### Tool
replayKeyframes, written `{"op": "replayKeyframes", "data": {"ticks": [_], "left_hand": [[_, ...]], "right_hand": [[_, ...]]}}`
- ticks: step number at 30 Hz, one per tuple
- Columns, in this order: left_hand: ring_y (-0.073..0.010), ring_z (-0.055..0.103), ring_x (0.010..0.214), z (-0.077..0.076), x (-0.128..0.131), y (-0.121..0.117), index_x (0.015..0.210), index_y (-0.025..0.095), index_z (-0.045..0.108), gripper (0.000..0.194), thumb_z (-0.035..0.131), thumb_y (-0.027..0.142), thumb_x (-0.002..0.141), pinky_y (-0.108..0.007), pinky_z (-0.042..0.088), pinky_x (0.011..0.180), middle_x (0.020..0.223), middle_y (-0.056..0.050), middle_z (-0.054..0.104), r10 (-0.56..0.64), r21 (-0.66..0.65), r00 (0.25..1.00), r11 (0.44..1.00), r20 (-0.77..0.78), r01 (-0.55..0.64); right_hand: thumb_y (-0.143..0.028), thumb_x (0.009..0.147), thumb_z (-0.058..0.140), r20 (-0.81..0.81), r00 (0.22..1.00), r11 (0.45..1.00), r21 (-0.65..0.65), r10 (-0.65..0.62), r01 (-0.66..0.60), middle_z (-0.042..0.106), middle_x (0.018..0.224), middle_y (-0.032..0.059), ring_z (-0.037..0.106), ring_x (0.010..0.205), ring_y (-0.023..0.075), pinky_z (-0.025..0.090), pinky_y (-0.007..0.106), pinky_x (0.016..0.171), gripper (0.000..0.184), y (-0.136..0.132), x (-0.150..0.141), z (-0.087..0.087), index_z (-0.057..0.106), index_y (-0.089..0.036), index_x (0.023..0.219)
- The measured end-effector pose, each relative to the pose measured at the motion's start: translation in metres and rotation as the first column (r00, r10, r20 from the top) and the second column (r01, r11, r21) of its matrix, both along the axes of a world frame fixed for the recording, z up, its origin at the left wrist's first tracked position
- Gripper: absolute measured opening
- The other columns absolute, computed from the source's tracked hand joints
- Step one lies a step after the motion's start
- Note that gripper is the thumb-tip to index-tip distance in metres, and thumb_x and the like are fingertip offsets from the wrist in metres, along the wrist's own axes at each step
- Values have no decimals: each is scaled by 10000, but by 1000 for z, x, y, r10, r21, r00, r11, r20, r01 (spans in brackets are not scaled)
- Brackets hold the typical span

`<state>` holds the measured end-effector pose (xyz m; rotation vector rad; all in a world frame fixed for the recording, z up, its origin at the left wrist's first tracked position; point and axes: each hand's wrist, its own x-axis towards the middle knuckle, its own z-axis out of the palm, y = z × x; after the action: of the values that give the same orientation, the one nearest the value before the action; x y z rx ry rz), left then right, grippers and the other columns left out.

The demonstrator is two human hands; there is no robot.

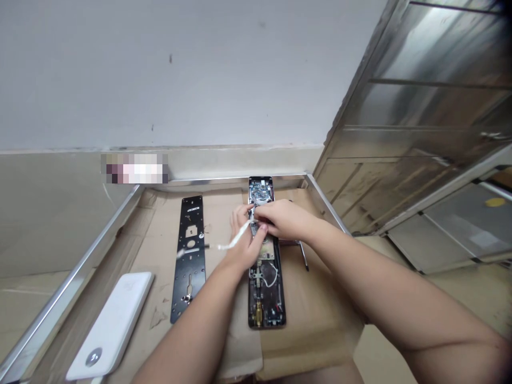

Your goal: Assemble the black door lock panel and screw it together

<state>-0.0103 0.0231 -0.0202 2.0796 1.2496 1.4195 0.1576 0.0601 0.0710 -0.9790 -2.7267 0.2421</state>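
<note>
An opened black door-lock housing (280,288), with circuit boards and brass-coloured hardware inside, lies lengthwise before me. My left hand (245,237) rests over its middle, fingers bent near its left edge and thumb lying across it; what these fingers grip is hidden. From the right, my right hand (280,217) reaches in with fingers pinched at the end of a white cable (239,234). The cable trails left over my left hand towards a long black mounting plate (188,277) with cut-outs. Both hands cover the central part of the housing.
A white elongated cover (112,325) with a round lens lies at lower left. To the right of the housing is a thin dark rod-like tool (304,257). Cardboard (308,325) lines the table, whose raised metal rim (76,282) borders a wall.
</note>
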Motion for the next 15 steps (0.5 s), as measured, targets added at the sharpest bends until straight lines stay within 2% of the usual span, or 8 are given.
{"op": "replayKeyframes", "data": {"ticks": [4, 6, 8, 15], "left_hand": [[-307, 429, 1334, -2, -1, 2, 1438, 209, 340, 596, 605, 348, 922, -511, 377, 1121, 1386, -159, 441, -36, -36, 997, 999, 64, 38], [-312, 432, 1330, -2, -2, 1, 1442, 220, 333, 638, 639, 337, 894, -510, 388, 1110, 1399, -159, 438, -35, -49, 996, 998, 83, 39], [-316, 439, 1326, -2, -1, 1, 1442, 227, 333, 665, 662, 323, 872, -516, 379, 1119, 1408, -158, 431, -43, -58, 995, 997, 94, 48], [-323, 427, 1357, -3, -6, 3, 1423, 224, 350, 693, 685, 320, 825, -500, 372, 1123, 1417, -153, 431, -65, -52, 991, 996, 121, 71]], "right_hand": [[-194, 857, 596, -34, 998, 998, -27, -55, 54, 712, 861, 27, 586, 725, 173, 320, 272, 641, 117, 0, 4, 1, 587, -207, 973], [-221, 886, 583, -52, 996, 996, -54, -68, 66, 712, 862, 26, 588, 731, 172, 327, 271, 648, 84, 1, 5, 2, 584, -210, 970], [-260, 922, 560, -60, 996, 994, -88, -69, 63, 708, 864, 23, 586, 739, 169, 331, 270, 654, 57, 0, 6, 4, 580, -213, 948], [-368, 996, 458, -33, 997, 988, -143, -68, 63, 652, 801, 11, 507, 666, 148, 288, 276, 625, 161, -1, 8, 12, 541, -229, 994]]}}
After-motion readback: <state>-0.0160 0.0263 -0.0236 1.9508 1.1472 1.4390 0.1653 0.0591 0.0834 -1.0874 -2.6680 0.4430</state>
